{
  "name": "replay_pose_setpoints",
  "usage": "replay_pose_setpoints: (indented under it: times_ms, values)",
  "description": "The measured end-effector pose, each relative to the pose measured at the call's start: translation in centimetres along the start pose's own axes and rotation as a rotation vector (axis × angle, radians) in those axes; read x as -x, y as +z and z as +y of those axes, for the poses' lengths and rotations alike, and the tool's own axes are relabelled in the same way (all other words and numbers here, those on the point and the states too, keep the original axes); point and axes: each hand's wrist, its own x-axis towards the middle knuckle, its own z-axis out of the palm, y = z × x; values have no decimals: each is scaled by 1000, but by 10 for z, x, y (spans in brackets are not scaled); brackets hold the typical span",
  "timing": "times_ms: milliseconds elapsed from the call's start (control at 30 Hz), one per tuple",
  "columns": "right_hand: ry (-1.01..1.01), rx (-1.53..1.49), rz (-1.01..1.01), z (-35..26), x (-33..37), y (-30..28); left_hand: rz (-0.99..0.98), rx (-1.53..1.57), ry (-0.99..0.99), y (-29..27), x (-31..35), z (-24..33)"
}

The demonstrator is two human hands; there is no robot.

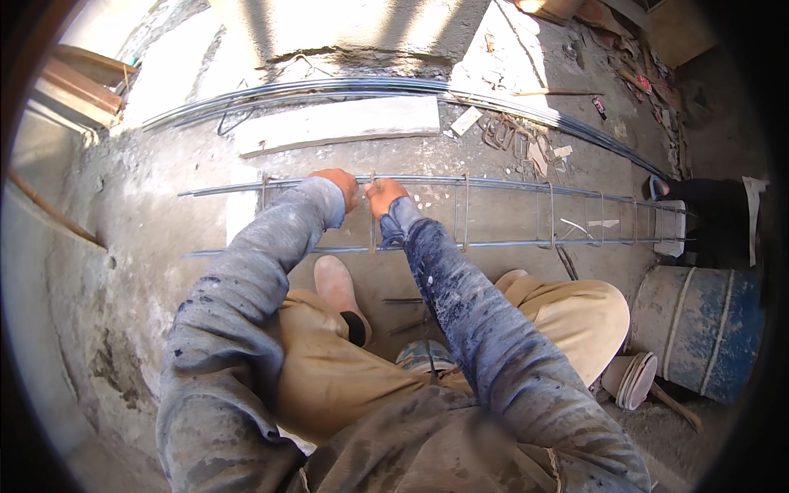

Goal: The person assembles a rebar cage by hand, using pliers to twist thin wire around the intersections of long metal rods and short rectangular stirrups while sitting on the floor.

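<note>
Rough, dusty concrete makes up the floor [140,271], stained and strewn with chips. Above it, the left hand [335,182] has its fingers curled at the far bars of a long steel cage [427,178]. The right hand [384,195] is just beside it, fingers bunched near a crosswise hoop; whether either hand grips the metal or something thin, I cannot tell. The cage lies across the floor in front of the person, its straight, slim rods joined by squarish wire hoops [467,214]. Its right end reaches a pale block [671,228]. Wrinkled, stained denim sleeves [230,304] run back from the wrists, over tan cloth trousers [353,370]. Beyond the cage are a flat whitish plank [345,123], a heap of bent rods [507,135] and a bundle of long, thin bars [329,85]. To the right, a scuffed blue ribbed drum [699,320] lies near a round pail [629,380] and another person's foot [655,188].
</note>
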Motion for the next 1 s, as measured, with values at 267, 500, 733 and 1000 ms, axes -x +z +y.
replay_pose_setpoints:
  times_ms: [267,500,733,1000]
  values:
    - [56,36,-71,-3,-9,0,57,0,-39,27,-20,6]
    - [83,160,45,-30,9,-4,93,72,-73,18,-11,6]
    - [33,136,248,-18,9,15,269,464,-96,-19,-31,-17]
    - [17,69,317,-18,15,21,-134,-178,425,-8,-83,-27]
